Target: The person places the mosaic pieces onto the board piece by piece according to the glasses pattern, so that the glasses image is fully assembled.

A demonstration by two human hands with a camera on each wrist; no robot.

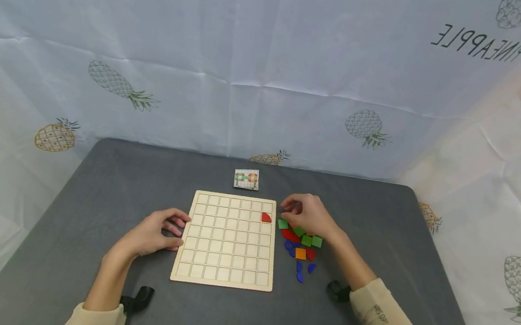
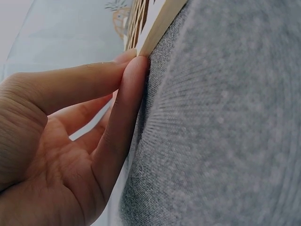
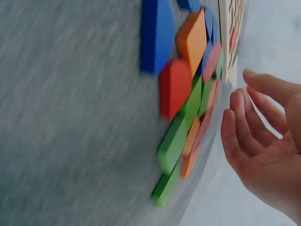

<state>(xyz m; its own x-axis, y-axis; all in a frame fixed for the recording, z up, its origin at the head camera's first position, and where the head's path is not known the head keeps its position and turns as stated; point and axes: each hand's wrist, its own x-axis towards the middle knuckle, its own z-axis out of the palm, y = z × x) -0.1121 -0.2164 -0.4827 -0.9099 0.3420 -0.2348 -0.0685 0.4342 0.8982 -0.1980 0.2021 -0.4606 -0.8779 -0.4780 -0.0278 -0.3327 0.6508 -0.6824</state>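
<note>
My left hand (image 1: 157,230) touches the left edge of a pale wooden grid board (image 1: 226,241) with its thumb and fingertips. The left wrist view shows these fingertips (image 2: 136,70) against the board's edge (image 2: 160,26). One red rounded piece (image 1: 266,217) lies in a cell near the board's upper right. Over the far end of a pile of coloured pieces hovers my right hand (image 1: 311,214), its fingers loosely bent. In the right wrist view, nothing shows between the thumb and fingers of this hand (image 3: 268,127). Green squares (image 1: 307,240), an orange square (image 1: 300,253) and blue pieces (image 1: 299,277) make up the pile.
A small card (image 1: 246,178) with a coloured pattern lies beyond the board. The grey table (image 1: 152,171) meets a pineapple-print cloth (image 1: 264,54) behind. Black straps (image 1: 138,299) sit by both wrists.
</note>
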